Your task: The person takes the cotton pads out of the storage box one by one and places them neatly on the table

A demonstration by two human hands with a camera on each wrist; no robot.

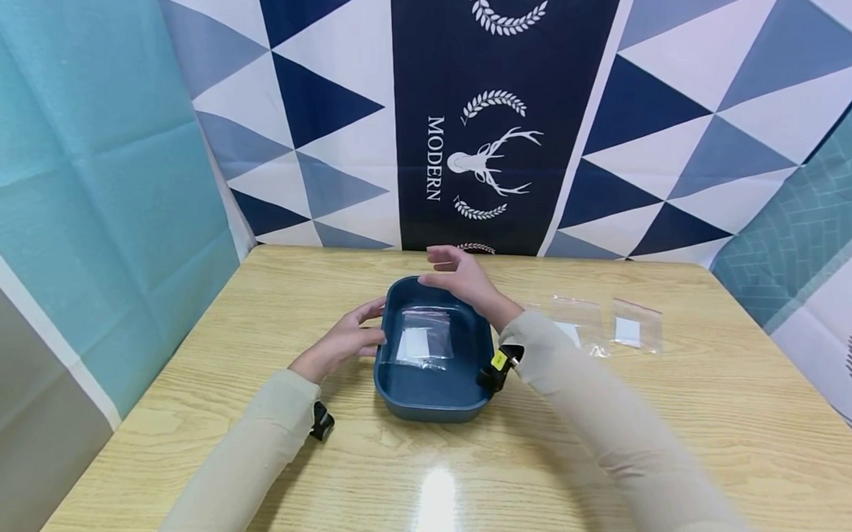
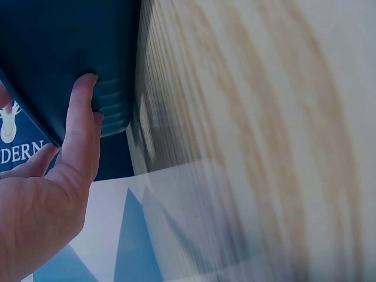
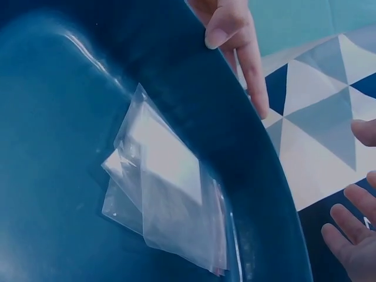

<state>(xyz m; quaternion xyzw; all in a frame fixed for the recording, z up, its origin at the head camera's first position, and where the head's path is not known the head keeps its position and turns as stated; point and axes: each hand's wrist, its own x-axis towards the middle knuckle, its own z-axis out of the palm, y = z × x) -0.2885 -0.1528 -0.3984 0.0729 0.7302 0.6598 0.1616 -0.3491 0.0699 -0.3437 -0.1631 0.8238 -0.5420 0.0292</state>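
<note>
A dark blue rounded bin (image 1: pixel 431 411) stands on the wooden table. Inside it, clear zip bags (image 1: pixel 425 341) with white slips lie overlapping; the right wrist view shows these bags (image 3: pixel 170 188) close by the bin's wall. My left hand (image 1: pixel 340 346) touches the bin's left side, its fingers fairly straight against the outer wall in the left wrist view and its thumb near the rim. Above the far right part of the bin is my right hand (image 1: pixel 465 282), fingers spread and relaxed, holding nothing. Its fingers (image 3: pixel 346 226) show apart from the bin in the right wrist view.
To the right of the bin, more clear zip bags lie on the table (image 1: pixel 320 473), including one bag (image 1: pixel 638 325) with a white slip. A patterned cloth (image 1: pixel 343 112) hangs behind the table, and a teal cloth (image 1: pixel 98 152) hangs at the left.
</note>
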